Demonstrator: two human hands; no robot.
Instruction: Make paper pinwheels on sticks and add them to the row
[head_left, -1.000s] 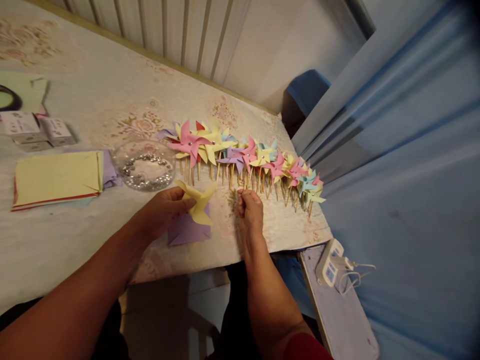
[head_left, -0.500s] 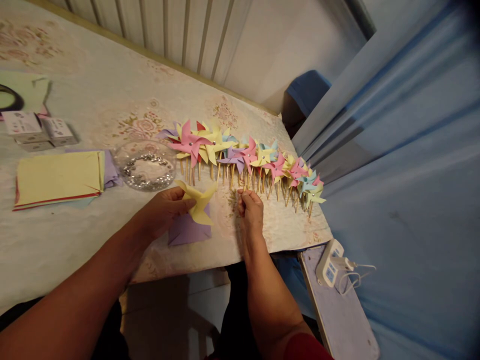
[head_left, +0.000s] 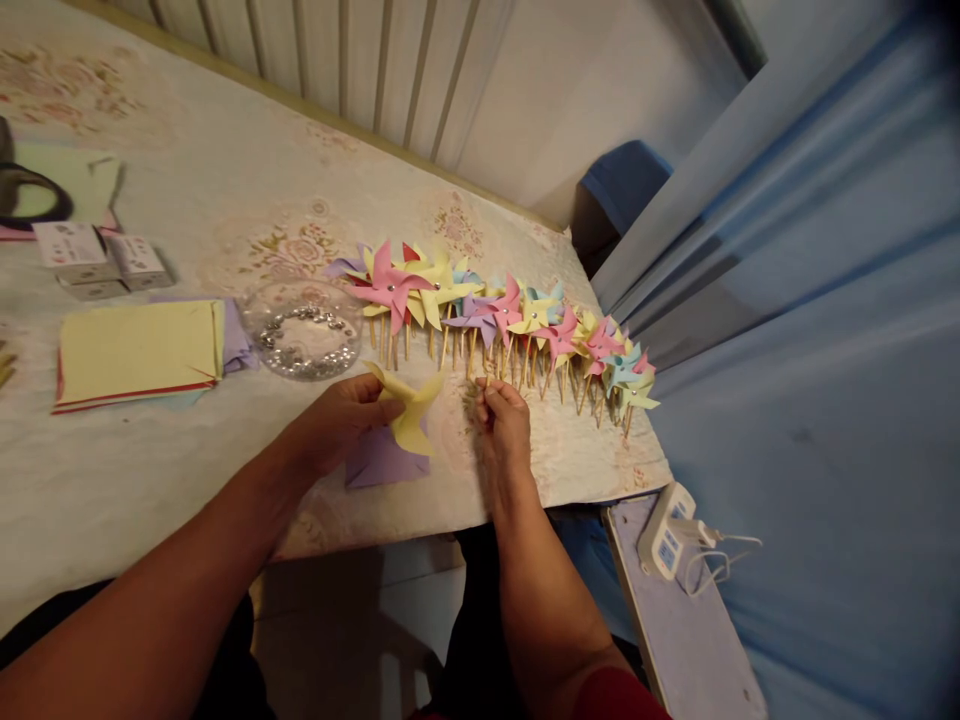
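Observation:
My left hand (head_left: 341,420) pinches a folded yellow paper pinwheel (head_left: 409,408) just above a purple paper square (head_left: 382,460) on the table. My right hand (head_left: 504,425) is closed, fingertips pinched at the lower ends of the wooden sticks; what they grip is too small to name. A row of finished pinwheels on sticks (head_left: 510,325), in pink, yellow, purple and blue, runs from the centre to the right table edge.
A clear dish of silver pins (head_left: 300,330) stands left of the row. A stack of coloured paper (head_left: 139,352) and small white boxes (head_left: 94,260) lie farther left. The flowered tablecloth (head_left: 225,200) covers the table. A white power strip (head_left: 664,540) sits on a stool at right, beside blue curtains.
The view has shifted slightly to the left and down. Both hands stay in nearly the same place, and the left still holds the yellow pinwheel.

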